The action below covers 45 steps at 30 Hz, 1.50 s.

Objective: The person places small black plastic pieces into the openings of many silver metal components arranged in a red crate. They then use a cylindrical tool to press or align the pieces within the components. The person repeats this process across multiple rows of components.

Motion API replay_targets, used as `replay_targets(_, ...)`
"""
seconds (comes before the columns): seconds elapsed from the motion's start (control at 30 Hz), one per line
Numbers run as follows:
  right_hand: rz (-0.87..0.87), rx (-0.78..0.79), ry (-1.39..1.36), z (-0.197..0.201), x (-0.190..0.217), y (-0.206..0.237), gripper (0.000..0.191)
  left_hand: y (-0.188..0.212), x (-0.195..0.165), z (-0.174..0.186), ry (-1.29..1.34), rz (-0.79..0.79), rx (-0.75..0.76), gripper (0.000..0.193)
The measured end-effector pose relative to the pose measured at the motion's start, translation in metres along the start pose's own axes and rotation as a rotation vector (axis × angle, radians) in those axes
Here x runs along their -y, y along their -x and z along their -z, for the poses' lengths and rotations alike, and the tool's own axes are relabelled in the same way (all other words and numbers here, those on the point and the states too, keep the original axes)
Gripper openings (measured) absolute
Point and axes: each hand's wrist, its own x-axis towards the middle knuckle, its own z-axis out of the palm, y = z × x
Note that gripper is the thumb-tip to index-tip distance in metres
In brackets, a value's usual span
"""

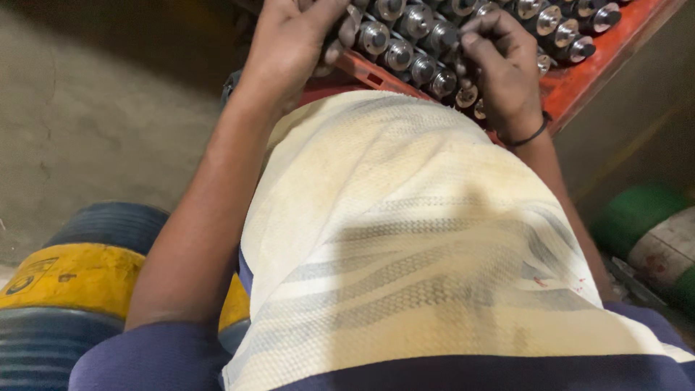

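L hand (293,36) curled over near edge of metal parts (416,43), grip unclear | R hand (503,65) pinching one part, row end | parts packed upright in red tray (579,83) ahead of both | risk: nudging neighbours, toppling off tray edge by R wrist

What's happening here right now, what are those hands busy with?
A person seated with a striped cream cloth over the lap has both hands in a red crate packed with rows of small round metal parts. The left hand rests curled on the parts at the crate's near edge. The right hand has its fingers bent over parts in the near rows, apparently pinching one. A blue and yellow drum sits at the left.
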Motion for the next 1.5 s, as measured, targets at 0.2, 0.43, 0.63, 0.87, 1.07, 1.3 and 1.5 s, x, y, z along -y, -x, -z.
replay_targets(0.2,0.265,0.269,0.45,0.005,-0.005,-0.007,0.007,0.001,-0.005,-0.004,0.011,-0.037,-0.066,0.021)
replay_targets(0.43,0.591,0.375,1.192,-0.004,-0.006,-0.014,0.028,-0.002,-0.009,-0.005,-0.018,-0.02,-0.117,0.019)
replay_targets(0.63,0.628,0.349,1.291,-0.017,0.0,-0.014,0.026,-0.005,-0.013,-0.009,-0.05,-0.083,-0.073,0.016)
replay_targets(0.87,0.625,0.368,1.225,-0.02,0.009,-0.019,0.022,-0.006,-0.026,-0.018,-0.064,0.023,-0.064,0.016)
replay_targets(1.07,0.448,0.369,1.154,-0.019,0.005,-0.015,0.015,-0.008,-0.03,-0.026,-0.072,0.02,-0.029,0.016)
replay_targets(1.3,0.198,0.231,0.357,-0.005,-0.011,-0.014,0.01,-0.008,-0.033,-0.027,-0.109,0.09,-0.034,0.017)
replay_targets(1.5,-0.025,0.127,-0.429,-0.008,-0.007,-0.03,0.007,-0.012,-0.027,-0.032,-0.144,0.129,0.006,0.017)
